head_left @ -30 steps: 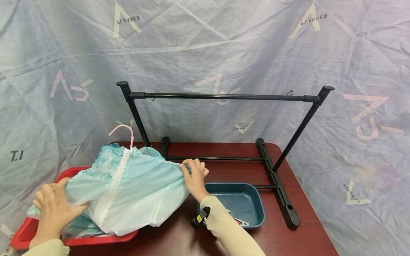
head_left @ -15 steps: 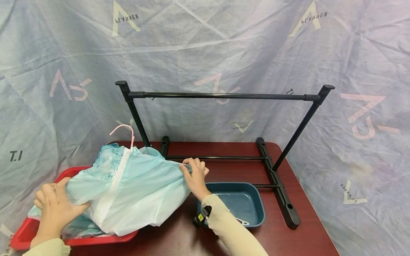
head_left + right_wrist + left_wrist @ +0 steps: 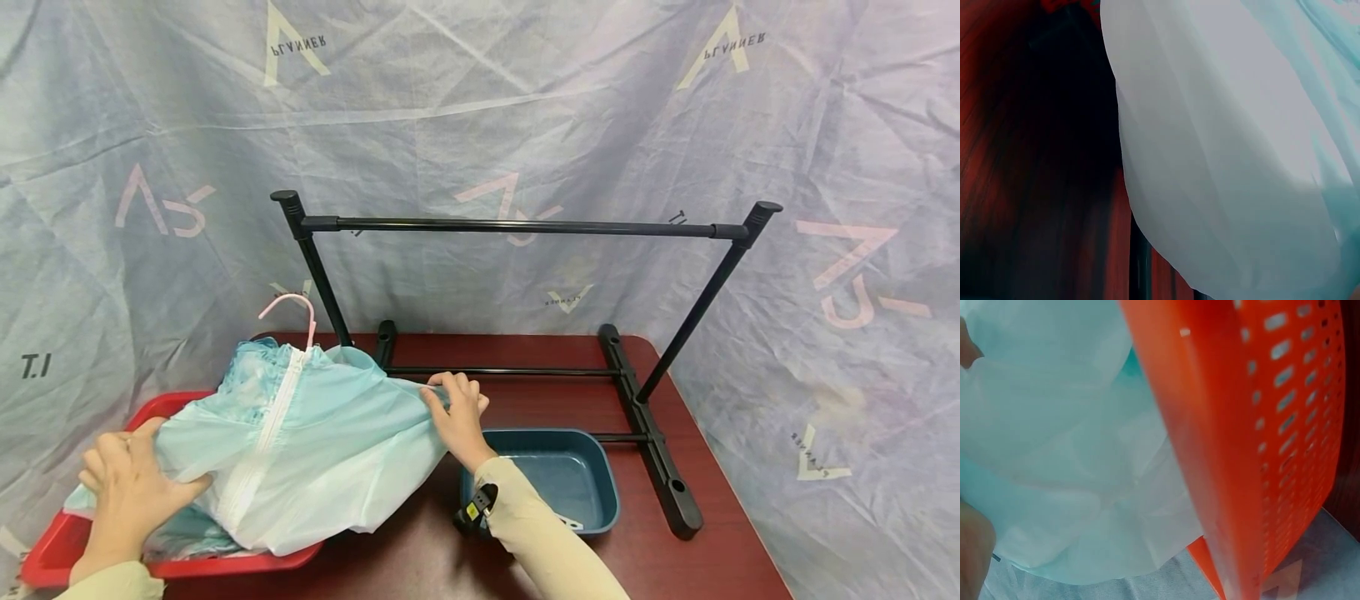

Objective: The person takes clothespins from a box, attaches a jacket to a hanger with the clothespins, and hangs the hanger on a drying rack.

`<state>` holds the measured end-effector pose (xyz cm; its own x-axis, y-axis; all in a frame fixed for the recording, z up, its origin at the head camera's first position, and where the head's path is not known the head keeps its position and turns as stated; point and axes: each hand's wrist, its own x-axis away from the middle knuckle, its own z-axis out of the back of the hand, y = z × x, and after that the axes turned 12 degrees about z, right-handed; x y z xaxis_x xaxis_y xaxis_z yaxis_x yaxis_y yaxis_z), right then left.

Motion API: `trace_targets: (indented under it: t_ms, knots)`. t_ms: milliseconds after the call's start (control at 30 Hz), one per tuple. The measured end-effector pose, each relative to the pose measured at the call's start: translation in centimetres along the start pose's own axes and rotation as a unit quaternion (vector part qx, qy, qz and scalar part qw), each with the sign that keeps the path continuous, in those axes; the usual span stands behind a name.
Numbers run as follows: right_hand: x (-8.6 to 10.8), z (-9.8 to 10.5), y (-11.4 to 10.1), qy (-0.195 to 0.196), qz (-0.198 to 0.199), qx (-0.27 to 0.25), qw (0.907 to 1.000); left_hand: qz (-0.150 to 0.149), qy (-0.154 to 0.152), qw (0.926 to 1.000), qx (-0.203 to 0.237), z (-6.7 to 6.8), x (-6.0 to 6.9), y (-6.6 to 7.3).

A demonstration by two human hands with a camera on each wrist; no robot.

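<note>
A thin zip-up jacket (image 3: pixel 341 454), fading from pale blue to white, spreads over a red basket (image 3: pixel 225 565) at the left of the head view. From its neck rises the hook of a pink hanger (image 3: pixel 310 315); the hanger's body is hidden inside. My left hand (image 3: pixel 123 483) grips the jacket's left side, thumb in front. My right hand (image 3: pixel 459 417) pinches the other side and holds it stretched out. The left wrist view has the jacket (image 3: pixel 1072 437) beside the basket's rim (image 3: pixel 1210 456). Pale jacket cloth (image 3: pixel 1222 156) fills much of the right wrist view.
Behind the jacket stands a black clothes rack (image 3: pixel 525 225) with a bare top bar. A blue tray (image 3: pixel 611 492) with a small pale item (image 3: pixel 570 523) in it sits beside my right forearm. All rest on a dark red table (image 3: pixel 720 517), a printed grey cloth (image 3: pixel 480 108) behind.
</note>
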<state>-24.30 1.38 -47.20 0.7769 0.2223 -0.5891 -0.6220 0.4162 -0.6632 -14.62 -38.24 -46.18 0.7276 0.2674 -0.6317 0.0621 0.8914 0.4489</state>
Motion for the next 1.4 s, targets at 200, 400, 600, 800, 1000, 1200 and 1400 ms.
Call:
trace_targets:
  t_ms: [200,400,600,800,1000,1200,1400]
  knots:
    - [0.0,0.2,0.1,-0.004,0.005,-0.002,1.0000,0.014,-0.023,0.9996,-0.002,0.2,0.1,0.0]
    - [-0.1,0.4,0.1,-0.011,-0.002,-0.005,0.9999,-0.001,-0.004,1.0000,0.006,0.1,0.3,0.1]
    - [0.0,0.7,0.1,-0.026,-0.006,-0.006,0.9996,-0.005,0.005,0.9999,0.013,-0.1,0.3,0.0]
    - [0.0,0.9,0.2,-0.035,0.000,-0.005,0.9994,-0.014,0.011,0.9997,0.016,-0.1,0.4,0.0]
    - [0.0,1.1,0.6,-0.044,0.011,0.001,0.9990,-0.011,0.011,0.9998,0.014,-0.1,0.4,0.0]
    - [0.0,1.4,0.8,-0.049,0.018,0.000,0.9987,-0.008,0.008,0.9998,0.015,-0.1,0.5,0.0]
    - [0.1,1.6,1.0,-0.049,0.025,0.005,0.9985,0.004,-0.002,0.9999,0.012,0.0,0.4,0.1]
